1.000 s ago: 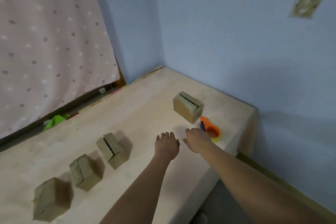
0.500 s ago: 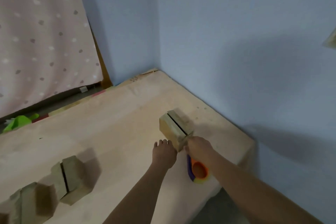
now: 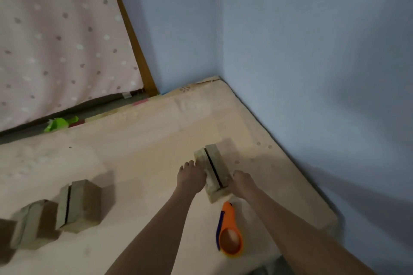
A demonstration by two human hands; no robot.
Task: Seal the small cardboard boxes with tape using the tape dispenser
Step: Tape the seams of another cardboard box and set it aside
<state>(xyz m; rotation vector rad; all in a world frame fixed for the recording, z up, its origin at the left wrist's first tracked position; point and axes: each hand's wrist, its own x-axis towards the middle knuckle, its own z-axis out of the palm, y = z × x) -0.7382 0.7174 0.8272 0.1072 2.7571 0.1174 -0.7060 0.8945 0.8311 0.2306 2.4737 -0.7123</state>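
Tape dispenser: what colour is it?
Orange with a blue edge; the tape dispenser shows in the head view.

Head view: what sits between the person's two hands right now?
In the head view, a small cardboard box with an open dark seam along its top lies between the left hand and right hand, both against its sides.

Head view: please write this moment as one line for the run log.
left hand: on box | right hand: on box | flaps: open slit | dispenser: on table, untouched
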